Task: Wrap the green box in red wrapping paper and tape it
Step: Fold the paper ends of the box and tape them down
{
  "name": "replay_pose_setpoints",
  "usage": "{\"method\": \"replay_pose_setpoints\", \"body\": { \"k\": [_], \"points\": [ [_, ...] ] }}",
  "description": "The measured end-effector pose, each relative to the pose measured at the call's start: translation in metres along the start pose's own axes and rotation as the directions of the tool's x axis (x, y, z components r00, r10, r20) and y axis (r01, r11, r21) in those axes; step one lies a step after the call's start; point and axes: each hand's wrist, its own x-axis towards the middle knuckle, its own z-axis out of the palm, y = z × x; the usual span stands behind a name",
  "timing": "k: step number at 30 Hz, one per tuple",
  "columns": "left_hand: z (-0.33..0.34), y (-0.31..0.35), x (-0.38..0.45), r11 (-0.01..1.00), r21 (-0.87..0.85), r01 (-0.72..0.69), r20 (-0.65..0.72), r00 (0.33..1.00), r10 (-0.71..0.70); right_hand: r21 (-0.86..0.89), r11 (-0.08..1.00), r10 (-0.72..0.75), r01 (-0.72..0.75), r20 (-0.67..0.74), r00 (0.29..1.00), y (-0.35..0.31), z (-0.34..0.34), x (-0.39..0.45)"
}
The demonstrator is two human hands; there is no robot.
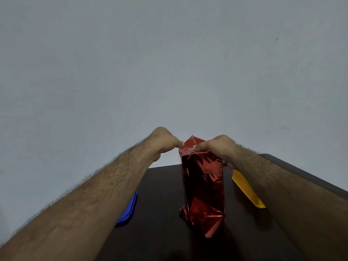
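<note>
1. A dark brown table (162,213) carries everything; its far edge meets a pale wall at 12 o'clock, and its right edge runs off toward 4 o'clock.
2. At the centre stands a tall box wrapped in shiny red wrapping paper (203,185), upright on the tabletop, with crumpled paper flaring out at its base.
3. At 9 o'clock from it lies a flat blue tray (128,210), partly hidden by a forearm.
4. At 3 o'clock lies a flat yellow tray (246,189), also partly hidden.

Both forearms stretched forward, left hand (163,140) and right hand (216,146) pinching closed (fingertips nearly meeting), wrists raised
</note>
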Motion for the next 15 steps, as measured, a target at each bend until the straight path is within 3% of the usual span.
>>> {"method": "replay_pose_setpoints", "body": {
  "k": [6, 15],
  "points": [
    [0.014, -0.023, -0.012, 0.98, -0.182, 0.085, 0.096, 0.993, -0.068, 0.02, 1.0, 0.021, -0.021, 0.006, 1.0, 0.0, 0.0, -0.002],
    [0.01, -0.014, -0.016, 0.968, -0.221, 0.12, 0.126, 0.988, -0.094, 0.026, 0.999, 0.034, -0.034, -0.013, 0.999, -0.001, 0.002, -0.007]
  ]
}}
